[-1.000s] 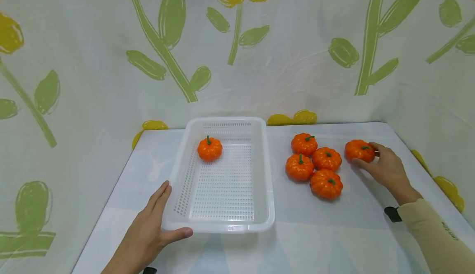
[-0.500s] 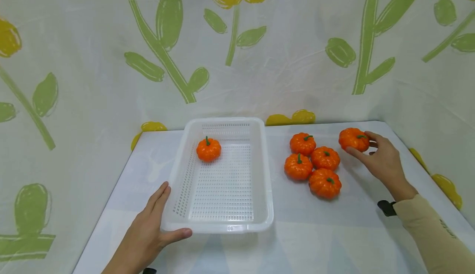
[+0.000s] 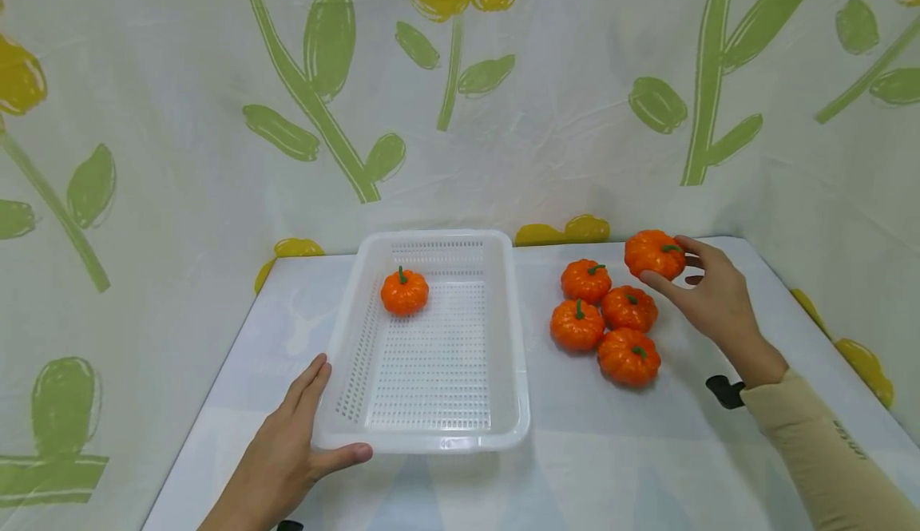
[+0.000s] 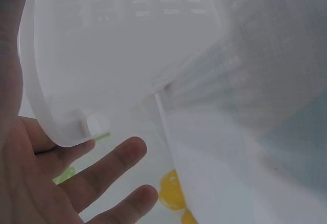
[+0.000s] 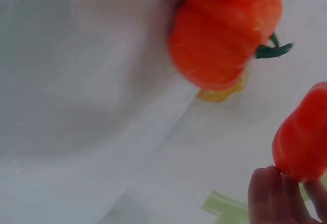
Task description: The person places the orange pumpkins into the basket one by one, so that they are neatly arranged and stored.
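My right hand (image 3: 719,295) holds a small orange pumpkin (image 3: 655,255) with a green stem by its side, thumb and fingers around it, raised above the table's far right part. In the right wrist view the fingertips (image 5: 268,188) press against this pumpkin (image 5: 305,137). My left hand (image 3: 280,439) rests at the near left corner of a white plastic basket (image 3: 521,363), thumb along the front rim and straight fingers along the left side. The left wrist view shows the spread fingers (image 4: 110,165) beside the basket's corner (image 4: 69,127). One pumpkin (image 3: 405,291) stands inside the basket at its far left.
Several more pumpkins (image 3: 578,325) stand in a cluster on the white table (image 3: 575,451), between the basket and my right hand. Behind the table and at its sides hangs a pale cloth (image 3: 568,140) with printed yellow flowers and green leaves.
My right hand has lifted its pumpkin off the table and carried it left, close to the cluster's far side. My left hand and the basket have stayed in place.
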Motion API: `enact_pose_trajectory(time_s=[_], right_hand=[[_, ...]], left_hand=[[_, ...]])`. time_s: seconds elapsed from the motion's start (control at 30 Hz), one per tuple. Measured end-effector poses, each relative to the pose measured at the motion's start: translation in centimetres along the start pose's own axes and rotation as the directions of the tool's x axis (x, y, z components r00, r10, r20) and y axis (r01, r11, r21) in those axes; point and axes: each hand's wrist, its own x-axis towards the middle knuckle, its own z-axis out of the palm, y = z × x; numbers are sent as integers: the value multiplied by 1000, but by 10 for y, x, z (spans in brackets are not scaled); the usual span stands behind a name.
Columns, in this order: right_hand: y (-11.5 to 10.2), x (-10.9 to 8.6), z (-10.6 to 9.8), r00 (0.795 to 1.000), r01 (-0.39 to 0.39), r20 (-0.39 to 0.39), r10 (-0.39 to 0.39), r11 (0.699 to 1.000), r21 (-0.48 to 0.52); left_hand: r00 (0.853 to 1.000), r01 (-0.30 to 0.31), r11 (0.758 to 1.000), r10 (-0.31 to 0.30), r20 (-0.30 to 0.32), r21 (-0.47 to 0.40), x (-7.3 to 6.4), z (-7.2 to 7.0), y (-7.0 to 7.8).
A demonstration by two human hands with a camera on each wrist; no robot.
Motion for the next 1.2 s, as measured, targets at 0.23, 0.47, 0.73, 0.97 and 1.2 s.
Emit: enact_pose_trajectory(time_s=[0.23, 0.47, 0.73, 0.97, 1.2], right_hand=[[-27, 1, 11, 998, 56, 4, -57, 997, 57], [-59, 6, 28, 992, 97, 62, -106, 987, 131], [-92, 19, 50, 962, 238, 92, -259, 952, 192], [-121, 23, 72, 923, 297, 197, -329, 939, 176], [-139, 27, 103, 887, 358, 252, -387, 921, 154]], left_hand=[[1000, -10, 1000, 10, -6, 1, 0, 1, -1], [1000, 14, 1000, -14, 6, -12, 0, 1, 0], [1000, 25, 1000, -25, 8, -12, 0, 1, 0], [1000, 21, 1000, -21, 4, -2, 1, 1, 0], [1000, 15, 1000, -15, -2, -5, 1, 2, 0]])
